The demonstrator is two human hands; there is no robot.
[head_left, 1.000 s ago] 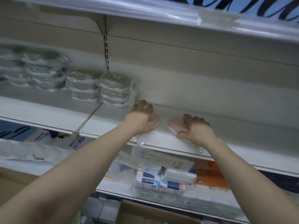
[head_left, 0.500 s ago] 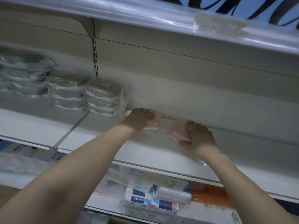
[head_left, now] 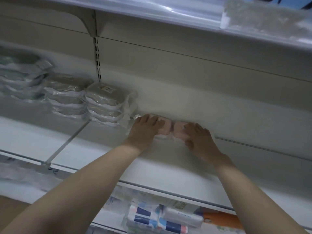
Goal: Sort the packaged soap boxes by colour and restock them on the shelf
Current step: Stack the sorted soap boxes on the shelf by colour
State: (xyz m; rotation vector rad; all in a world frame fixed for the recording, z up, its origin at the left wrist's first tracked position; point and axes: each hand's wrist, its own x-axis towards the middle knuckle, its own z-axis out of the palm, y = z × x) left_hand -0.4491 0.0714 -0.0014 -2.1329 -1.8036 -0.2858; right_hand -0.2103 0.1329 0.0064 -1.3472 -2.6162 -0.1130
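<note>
Two pink soap boxes in clear wrap lie side by side at the back of the white shelf (head_left: pixel 104 154), touching each other. My left hand (head_left: pixel 144 130) lies flat on top of the left pink box (head_left: pixel 164 129), fingers extended. My right hand (head_left: pixel 199 138) rests flat on the right pink box (head_left: pixel 179 130), fingers straight. Just to their left stand stacks of grey-beige wrapped soap boxes (head_left: pixel 105 103), and further left a stack of greenish ones (head_left: pixel 18 71), blurred.
A clear divider rail (head_left: pixel 67 142) runs front to back left of my arms. The upper shelf edge (head_left: pixel 185 16) overhangs. On the lower shelf lie wrapped packs with blue and red print (head_left: pixel 152 218) and an orange pack (head_left: pixel 224 220).
Both hands have slid the pink boxes from the shelf's front to the back wall and brought them together beside the grey-beige stack. The fingers have flattened on top.
</note>
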